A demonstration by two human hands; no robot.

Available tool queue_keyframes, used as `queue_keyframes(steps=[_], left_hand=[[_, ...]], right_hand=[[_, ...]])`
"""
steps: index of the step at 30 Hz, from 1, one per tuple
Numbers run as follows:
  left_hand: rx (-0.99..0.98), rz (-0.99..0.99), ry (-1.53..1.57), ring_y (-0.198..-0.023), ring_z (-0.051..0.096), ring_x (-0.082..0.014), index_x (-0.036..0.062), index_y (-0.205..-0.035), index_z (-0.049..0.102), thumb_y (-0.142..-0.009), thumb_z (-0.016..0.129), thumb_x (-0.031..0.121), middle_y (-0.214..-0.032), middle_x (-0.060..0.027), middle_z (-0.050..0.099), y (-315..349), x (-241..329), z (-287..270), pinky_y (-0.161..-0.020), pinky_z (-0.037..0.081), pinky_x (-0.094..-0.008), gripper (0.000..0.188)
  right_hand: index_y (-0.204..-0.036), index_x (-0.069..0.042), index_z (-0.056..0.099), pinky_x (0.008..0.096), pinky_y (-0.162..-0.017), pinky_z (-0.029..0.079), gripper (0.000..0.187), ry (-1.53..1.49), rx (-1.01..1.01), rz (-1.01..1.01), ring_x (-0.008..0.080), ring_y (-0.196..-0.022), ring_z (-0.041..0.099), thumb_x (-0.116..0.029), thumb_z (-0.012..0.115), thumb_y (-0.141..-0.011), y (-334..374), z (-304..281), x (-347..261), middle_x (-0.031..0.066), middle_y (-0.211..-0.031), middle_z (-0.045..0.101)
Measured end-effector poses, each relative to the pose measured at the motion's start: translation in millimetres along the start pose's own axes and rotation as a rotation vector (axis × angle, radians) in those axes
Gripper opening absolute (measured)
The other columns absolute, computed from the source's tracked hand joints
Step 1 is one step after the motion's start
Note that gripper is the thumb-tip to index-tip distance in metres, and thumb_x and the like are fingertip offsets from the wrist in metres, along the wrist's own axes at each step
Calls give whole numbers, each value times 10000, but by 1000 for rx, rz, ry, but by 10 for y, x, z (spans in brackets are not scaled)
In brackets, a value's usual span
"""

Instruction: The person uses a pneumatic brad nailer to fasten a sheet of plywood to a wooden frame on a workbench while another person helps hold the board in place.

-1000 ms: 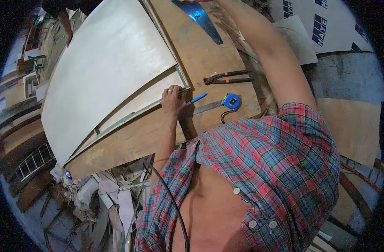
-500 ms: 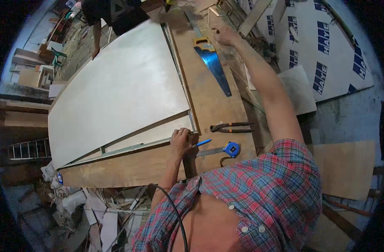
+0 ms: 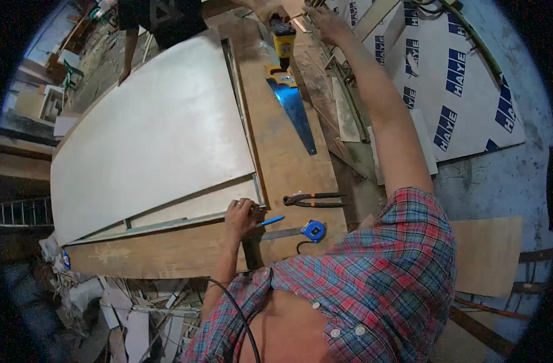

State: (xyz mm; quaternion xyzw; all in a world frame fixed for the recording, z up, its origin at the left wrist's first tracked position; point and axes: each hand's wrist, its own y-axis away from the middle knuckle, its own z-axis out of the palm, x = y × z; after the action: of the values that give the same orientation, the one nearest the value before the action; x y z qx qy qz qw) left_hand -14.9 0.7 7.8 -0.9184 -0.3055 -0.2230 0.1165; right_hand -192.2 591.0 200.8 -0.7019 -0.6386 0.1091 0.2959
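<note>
My left hand [image 3: 242,216] rests at the near right corner of a white panel [image 3: 155,133], its fingers bent over the edge of the wooden frame [image 3: 198,216]. A blue pen [image 3: 273,221] sticks out beside that thumb; whether the hand also holds it is unclear. At the far end of the bench, my right hand [image 3: 326,25] reaches out beside thin wood strips, fingers stretched and partly cut by the picture's edge. Another person's hand [image 3: 271,11] holds a yellow and black power tool [image 3: 283,45], like a drill, above the handle of a handsaw [image 3: 293,109].
Pincers [image 3: 312,199] and a blue tape measure [image 3: 313,230] with its blade out lie on the plywood bench [image 3: 288,175]. Another person [image 3: 161,21] stands at the panel's far side. Offcuts [image 3: 137,327] litter the floor, and a large printed sheet [image 3: 433,91] leans at right.
The yellow and black tool has come over the saw handle in the other person's hand. My right hand has reached farther away, while my left hand stays at the frame corner. The view has shifted slightly.
</note>
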Motion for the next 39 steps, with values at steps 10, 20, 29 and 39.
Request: queue_keyframes(steps=[10,20,29,39], left_hand=[[-13,-60,31,-885,600,-331,84,-1001,626,-828,753,307,-959,-92,635,-130,18,-128,-796,516,-424,310],[-16,1,84,-886,613,-314,76,-1029,638,-807,768,281,-968,-95,651,-152,25,-145,-779,532,-413,328],[116,-28,29,-835,597,-288,94,-973,641,-769,756,277,-926,-73,627,2,14,-120,-739,533,-398,298],[146,90,47,-831,607,-275,91,-897,657,-759,753,285,-891,-72,622,-33,-27,-100,-726,534,-381,257]], right_hand=[[-1105,-133,618,469,-1042,386,376,54,-118,-402,278,-1069,631,-177,709,-743,-382,-46,-431,111,-1072,678],[-1045,-155,578,477,-1066,345,323,-172,-519,-1014,273,-1041,614,-136,695,-744,-321,-573,-981,85,-1013,651],[-1205,-138,474,449,-909,463,845,-553,-858,-1081,347,-1044,552,-185,937,-499,523,-464,-1896,107,-1091,564],[-1197,-126,565,423,-903,479,724,-740,-757,-877,321,-1066,532,-122,842,-528,1742,-1289,-1705,94,-1059,530]])
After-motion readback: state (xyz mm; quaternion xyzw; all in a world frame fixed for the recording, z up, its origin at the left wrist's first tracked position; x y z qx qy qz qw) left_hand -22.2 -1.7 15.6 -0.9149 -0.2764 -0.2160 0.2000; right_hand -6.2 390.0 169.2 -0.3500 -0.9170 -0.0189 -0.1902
